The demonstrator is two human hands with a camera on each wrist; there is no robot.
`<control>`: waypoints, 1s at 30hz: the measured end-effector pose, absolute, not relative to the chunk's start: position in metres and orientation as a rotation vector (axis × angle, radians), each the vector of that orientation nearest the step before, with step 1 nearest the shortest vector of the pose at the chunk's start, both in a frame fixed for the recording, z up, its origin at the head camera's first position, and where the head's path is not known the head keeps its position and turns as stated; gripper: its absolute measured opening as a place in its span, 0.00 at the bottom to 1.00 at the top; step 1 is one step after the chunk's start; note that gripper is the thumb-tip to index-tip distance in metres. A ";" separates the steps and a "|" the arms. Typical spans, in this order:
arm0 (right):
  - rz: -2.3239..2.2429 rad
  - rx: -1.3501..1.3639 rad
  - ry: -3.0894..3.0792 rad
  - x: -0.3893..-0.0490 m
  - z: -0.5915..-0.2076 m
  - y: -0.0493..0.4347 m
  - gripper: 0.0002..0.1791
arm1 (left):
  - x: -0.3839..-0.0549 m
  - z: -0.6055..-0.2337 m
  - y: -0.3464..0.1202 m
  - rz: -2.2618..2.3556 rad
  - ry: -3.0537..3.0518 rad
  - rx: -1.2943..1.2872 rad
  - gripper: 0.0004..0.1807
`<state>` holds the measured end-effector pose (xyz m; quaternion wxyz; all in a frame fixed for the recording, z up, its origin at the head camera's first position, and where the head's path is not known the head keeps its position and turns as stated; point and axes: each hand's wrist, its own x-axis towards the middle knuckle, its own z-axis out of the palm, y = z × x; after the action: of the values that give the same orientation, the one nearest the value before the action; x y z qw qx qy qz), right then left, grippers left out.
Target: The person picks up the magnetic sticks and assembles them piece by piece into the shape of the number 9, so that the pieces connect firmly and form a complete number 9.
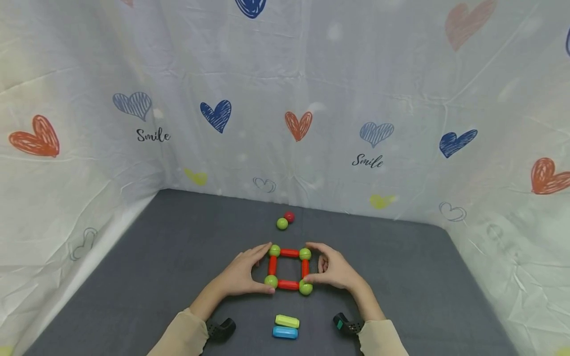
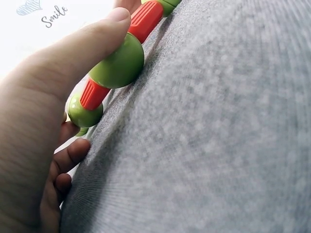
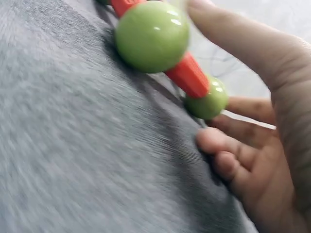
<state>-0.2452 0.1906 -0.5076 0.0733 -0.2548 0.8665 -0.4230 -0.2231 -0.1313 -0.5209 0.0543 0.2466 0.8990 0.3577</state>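
A square of red rods (image 1: 289,285) with green balls (image 1: 305,254) at its corners lies on the grey cloth. My left hand (image 1: 242,272) grips its left side, the thumb on the near ball (image 2: 121,63) and the fingers at the far ball (image 2: 85,112). On the opposite side, my right hand (image 1: 336,269) spans the two right corners. Its thumb rests at the near ball (image 3: 153,36), its forefinger at the far ball (image 3: 209,99). The other right fingers curl loosely close to the cloth.
Beyond the square, a loose green ball (image 1: 282,224) sits against a red ball (image 1: 289,216). Nearer me, a yellow-green rod (image 1: 287,321) and a blue rod (image 1: 285,332) lie side by side. A white curtain (image 1: 329,74) with hearts hangs behind the grey table (image 1: 213,217).
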 end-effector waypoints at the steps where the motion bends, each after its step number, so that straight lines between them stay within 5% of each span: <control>1: -1.245 -0.798 2.583 -0.244 -0.506 0.193 0.53 | -0.223 -0.521 -0.131 1.087 2.736 0.749 0.66; 7: -1.113 -0.913 2.569 -0.238 -0.505 0.193 0.68 | -0.221 -0.520 -0.132 1.082 2.743 0.746 0.66; 30: -1.016 -0.797 2.734 -0.231 -0.512 0.180 0.67 | -0.227 -0.522 -0.139 0.945 2.840 0.795 0.64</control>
<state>-0.2314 0.1800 -0.5121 0.0589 -0.2632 0.9026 -0.3356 -0.2273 -0.1387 -0.5225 0.0221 0.2567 0.9168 0.3051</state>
